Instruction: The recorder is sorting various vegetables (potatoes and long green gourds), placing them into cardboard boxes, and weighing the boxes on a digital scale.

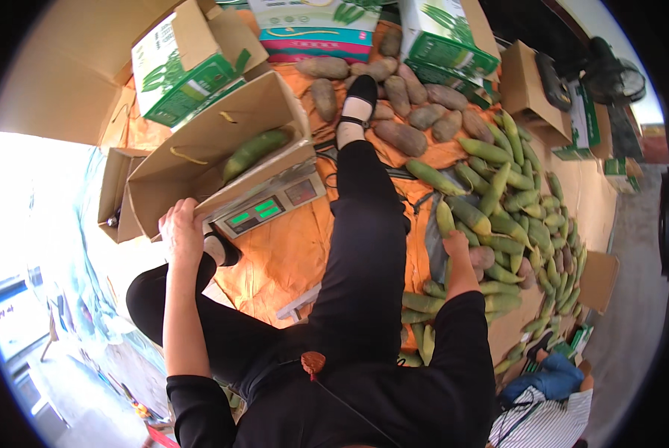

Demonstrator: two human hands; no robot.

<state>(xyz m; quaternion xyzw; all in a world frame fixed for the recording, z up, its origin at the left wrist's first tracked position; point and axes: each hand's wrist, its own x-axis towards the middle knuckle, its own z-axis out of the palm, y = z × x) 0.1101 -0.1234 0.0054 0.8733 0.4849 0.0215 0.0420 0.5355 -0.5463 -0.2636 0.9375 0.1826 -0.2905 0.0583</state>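
Observation:
My left hand (180, 230) is closed on the near edge of an open cardboard box (192, 153). Inside that box lies a single green radish (254, 154). The box rests on a digital scale (267, 205) with lit green displays. On my right, a big heap of green radishes (524, 216) spreads out. My right hand (455, 245) has its fingers around the lower end of a pale green radish (444, 217) at the left edge of the heap.
Beyond my outstretched foot lie several brown, potato-like roots (401, 138) on an orange sheet (271, 257). Green and white printed cartons (181, 71) stand at the back. Another person (547, 396) sits at the lower right. A black fan (614, 78) is at the far right.

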